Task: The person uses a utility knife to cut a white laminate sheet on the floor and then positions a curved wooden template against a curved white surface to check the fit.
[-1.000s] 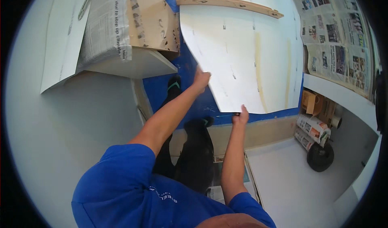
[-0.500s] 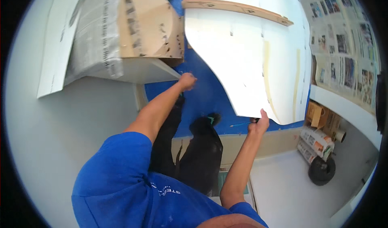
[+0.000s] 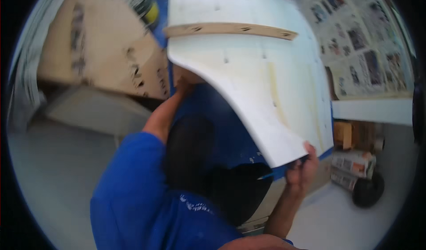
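A large white panel point(image 3: 248, 103) with a curved left edge lies across the blue surface point(image 3: 213, 103). My right hand point(image 3: 304, 170) is closed on its near narrow end, thumb on top and fingers underneath. A thin blue pencil point(image 3: 265, 176) sticks out to the left of that hand, apparently held in it too. My left hand point(image 3: 184, 88) reaches below the panel's left curve, beside a brown piece point(image 3: 187, 74) showing under the edge. Its fingers are dark and blurred, so their grip is hidden. A wooden strip point(image 3: 230, 29) with several dark-marked holes crosses the panel.
Brown boards with dark marks point(image 3: 120, 50) stand at the left, and a yellow-and-grey object point(image 3: 144, 4) lies behind them. Newspaper point(image 3: 359, 41) covers a surface at the right. Below it are cardboard boxes point(image 3: 344, 134), newspaper-wrapped rolls point(image 3: 353, 168) and a black round object point(image 3: 368, 190).
My left hand has moved forward and left, in under the panel's curved edge. The panel's near end has tilted up toward me with my right hand. The view has shifted and my knees are bent more.
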A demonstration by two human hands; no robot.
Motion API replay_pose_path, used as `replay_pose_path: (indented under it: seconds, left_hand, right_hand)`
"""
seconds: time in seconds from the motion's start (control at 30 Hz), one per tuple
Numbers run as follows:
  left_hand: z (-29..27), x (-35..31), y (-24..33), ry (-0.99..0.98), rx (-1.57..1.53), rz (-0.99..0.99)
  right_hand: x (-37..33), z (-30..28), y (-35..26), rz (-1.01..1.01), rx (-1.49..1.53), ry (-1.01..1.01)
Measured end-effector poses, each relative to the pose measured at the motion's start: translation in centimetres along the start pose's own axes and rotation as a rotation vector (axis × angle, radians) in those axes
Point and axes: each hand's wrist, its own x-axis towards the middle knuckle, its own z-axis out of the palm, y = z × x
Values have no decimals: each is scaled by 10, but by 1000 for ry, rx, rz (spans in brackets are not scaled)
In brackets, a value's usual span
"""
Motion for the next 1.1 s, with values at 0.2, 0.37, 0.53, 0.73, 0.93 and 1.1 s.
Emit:
replay_pose_path:
  seconds: [0.2, 0.37, 0.53, 0.73, 0.93, 1.1]
  left_hand:
    - [-65, -26, 26, 44, 439, 27]
    - [-87, -20, 8, 60, 26, -400]
    - [-81, -31, 23, 64, 100, -380]
    - [-85, -31, 13, 137, 118, -385]
    - [-87, -31, 3, 168, 97, -380]
    - [-79, -19, 8, 171, 141, -381]
  right_hand:
    - [21, -15, -1, -26, 28, -271]
    - [32, -25, -7, -2, 46, -446]
    - [30, -31, 4, -107, -58, -371]
    - [18, -39, 11, -192, -57, -160]
    - [3, -16, 25, -311, -169, 10]
    - [-7, -19, 20, -336, -202, 69]
